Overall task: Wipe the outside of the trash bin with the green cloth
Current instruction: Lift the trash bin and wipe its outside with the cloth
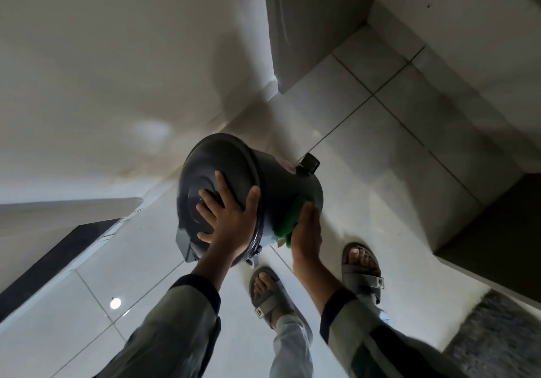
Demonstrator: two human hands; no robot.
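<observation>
— Start on the left. What do you count?

— One dark panel [55, 260] low against the pale wall, and glossy white floor tiles [87, 304] with thin grout lines; one round light glints off a tile. Then the left hand [225, 216], fingers spread flat on the lid of the one trash bin [281, 190].

— Is that hand gripping it?

— It is splayed open and pressed on the lid [216, 184], thumb hooked over the rim, steadying the bin rather than closing round anything. The bin is held up off the floor and tipped on its side, lid facing the person.

— What's it made of?

— Dark, smooth and shiny, a round drum with a domed lid moulded in rings. One black foot pedal [310, 162] sticks out at the far base, and a hinge block shows at the lid's lower left.

— And the cloth?

— One green cloth [288, 221], soft and bunched, pressed against the bin's side wall near the base. The right hand [306, 231] is clenched around it, fingers curled into the fabric.

— Anything further right?

— Two feet in grey strapped sandals [363, 272], two loose grey sleeves with dark cuffs, and one speckled grey mat [497, 333] in the corner.
</observation>
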